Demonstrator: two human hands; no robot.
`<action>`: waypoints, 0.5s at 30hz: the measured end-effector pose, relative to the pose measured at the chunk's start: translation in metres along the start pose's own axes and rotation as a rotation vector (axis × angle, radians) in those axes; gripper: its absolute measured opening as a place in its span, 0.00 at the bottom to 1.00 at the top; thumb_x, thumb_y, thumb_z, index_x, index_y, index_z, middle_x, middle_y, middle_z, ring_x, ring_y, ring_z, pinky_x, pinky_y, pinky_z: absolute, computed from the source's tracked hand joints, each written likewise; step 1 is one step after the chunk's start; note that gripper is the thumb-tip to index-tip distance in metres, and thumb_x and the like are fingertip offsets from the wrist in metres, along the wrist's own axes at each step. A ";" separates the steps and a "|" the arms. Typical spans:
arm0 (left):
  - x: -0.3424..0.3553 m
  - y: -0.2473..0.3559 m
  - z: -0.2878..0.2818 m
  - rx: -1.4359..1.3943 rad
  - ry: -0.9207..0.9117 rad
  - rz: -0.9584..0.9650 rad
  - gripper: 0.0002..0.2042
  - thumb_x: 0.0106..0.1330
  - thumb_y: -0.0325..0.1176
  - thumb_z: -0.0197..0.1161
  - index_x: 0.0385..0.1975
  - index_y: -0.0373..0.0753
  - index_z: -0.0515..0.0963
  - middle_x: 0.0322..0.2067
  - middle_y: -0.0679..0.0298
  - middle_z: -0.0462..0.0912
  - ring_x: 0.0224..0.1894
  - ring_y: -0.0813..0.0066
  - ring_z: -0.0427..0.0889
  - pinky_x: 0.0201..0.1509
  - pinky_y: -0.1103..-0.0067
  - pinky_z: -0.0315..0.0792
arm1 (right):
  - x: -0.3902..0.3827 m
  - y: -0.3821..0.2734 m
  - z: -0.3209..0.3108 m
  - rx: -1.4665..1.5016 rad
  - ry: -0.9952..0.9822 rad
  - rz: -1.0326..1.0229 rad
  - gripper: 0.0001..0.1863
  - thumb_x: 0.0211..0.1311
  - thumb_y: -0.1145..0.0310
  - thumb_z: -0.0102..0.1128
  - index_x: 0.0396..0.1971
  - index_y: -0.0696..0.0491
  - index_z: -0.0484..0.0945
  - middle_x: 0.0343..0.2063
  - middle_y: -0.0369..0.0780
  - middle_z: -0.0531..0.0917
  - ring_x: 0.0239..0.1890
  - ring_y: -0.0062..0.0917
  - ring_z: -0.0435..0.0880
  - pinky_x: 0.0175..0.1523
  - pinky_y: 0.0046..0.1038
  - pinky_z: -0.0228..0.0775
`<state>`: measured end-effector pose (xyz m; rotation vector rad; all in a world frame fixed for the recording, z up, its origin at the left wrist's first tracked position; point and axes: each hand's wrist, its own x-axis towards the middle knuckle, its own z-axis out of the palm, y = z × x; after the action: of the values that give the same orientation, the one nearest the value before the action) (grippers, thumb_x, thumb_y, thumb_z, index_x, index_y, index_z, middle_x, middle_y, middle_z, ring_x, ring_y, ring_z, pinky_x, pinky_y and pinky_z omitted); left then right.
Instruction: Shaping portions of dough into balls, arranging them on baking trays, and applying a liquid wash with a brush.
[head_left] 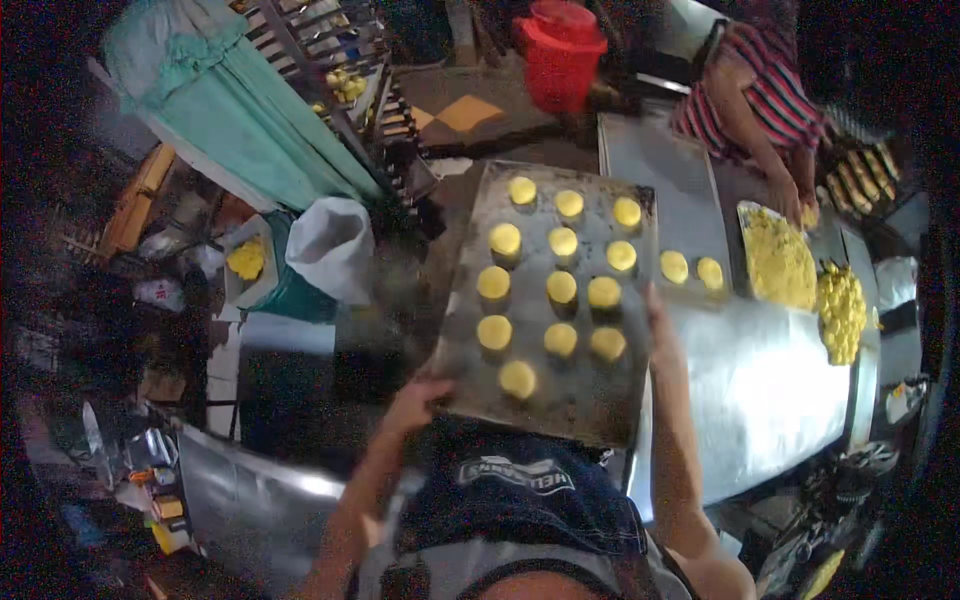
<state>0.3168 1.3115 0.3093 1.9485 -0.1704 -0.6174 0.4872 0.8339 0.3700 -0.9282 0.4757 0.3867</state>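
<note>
A dark metal baking tray is held out in front of my body, between my two hands. Several round, flat yellow dough pieces sit on it in rough rows. At the near left corner, my left hand is closed on the tray's edge. My right hand grips the right edge, its fingers partly hidden and smeared by motion. Just right of the tray, two more dough rounds lie by the shiny metal table.
A person in a striped top works at the far right beside a yellow dough slab and a heap of dough pieces. A red bucket stands beyond the tray. Leftward are a white sack and a green-covered rack.
</note>
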 end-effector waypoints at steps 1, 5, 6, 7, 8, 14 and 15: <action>0.019 -0.026 -0.017 0.167 0.111 0.362 0.32 0.63 0.35 0.69 0.68 0.37 0.70 0.66 0.55 0.73 0.69 0.55 0.70 0.75 0.62 0.62 | 0.014 -0.002 0.027 -0.053 -0.015 -0.024 0.33 0.72 0.49 0.59 0.68 0.55 0.71 0.60 0.39 0.80 0.56 0.28 0.82 0.61 0.34 0.76; 0.103 -0.055 -0.051 -0.680 0.240 -0.143 0.31 0.69 0.43 0.64 0.71 0.41 0.68 0.67 0.56 0.73 0.73 0.56 0.65 0.76 0.62 0.58 | 0.101 -0.007 0.064 -0.012 -0.107 -0.067 0.29 0.72 0.53 0.59 0.65 0.55 0.74 0.57 0.39 0.82 0.51 0.29 0.85 0.57 0.36 0.78; 0.127 -0.035 -0.059 -0.709 0.219 -0.149 0.31 0.69 0.43 0.64 0.71 0.41 0.68 0.67 0.56 0.73 0.73 0.56 0.65 0.76 0.62 0.58 | 0.115 -0.014 0.069 -0.147 0.000 -0.189 0.28 0.72 0.53 0.59 0.64 0.56 0.75 0.55 0.38 0.84 0.49 0.30 0.85 0.56 0.36 0.79; 0.152 0.006 -0.082 -0.840 0.336 -0.191 0.30 0.71 0.44 0.62 0.71 0.42 0.68 0.64 0.57 0.76 0.68 0.58 0.70 0.72 0.63 0.64 | 0.121 -0.024 0.088 -0.170 0.065 -0.211 0.27 0.72 0.53 0.58 0.62 0.57 0.76 0.54 0.39 0.84 0.49 0.30 0.85 0.55 0.36 0.79; 0.159 -0.017 -0.106 -1.080 0.298 -0.033 0.29 0.72 0.45 0.61 0.70 0.41 0.69 0.59 0.59 0.78 0.61 0.61 0.74 0.64 0.65 0.68 | 0.145 -0.034 0.115 -0.191 0.063 -0.152 0.27 0.73 0.53 0.57 0.60 0.58 0.77 0.54 0.40 0.84 0.49 0.31 0.85 0.55 0.36 0.79; 0.160 -0.169 -0.170 -0.773 0.826 -0.640 0.21 0.74 0.53 0.55 0.43 0.39 0.82 0.32 0.66 0.81 0.32 0.74 0.78 0.33 0.70 0.74 | 0.317 -0.049 0.194 -0.088 -0.085 0.017 0.29 0.74 0.49 0.56 0.62 0.57 0.74 0.57 0.43 0.82 0.56 0.38 0.82 0.63 0.41 0.74; 0.129 -0.195 -0.167 -0.904 0.785 -0.564 0.19 0.73 0.51 0.56 0.39 0.39 0.82 0.31 0.63 0.82 0.32 0.69 0.80 0.34 0.68 0.75 | 0.335 -0.051 0.219 -0.038 -0.081 0.057 0.29 0.74 0.49 0.56 0.62 0.57 0.74 0.57 0.43 0.82 0.56 0.38 0.82 0.64 0.42 0.73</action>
<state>0.4800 1.4846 0.1481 1.1886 1.0070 -0.1616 0.8401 1.0256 0.3331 -0.9333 0.4228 0.4852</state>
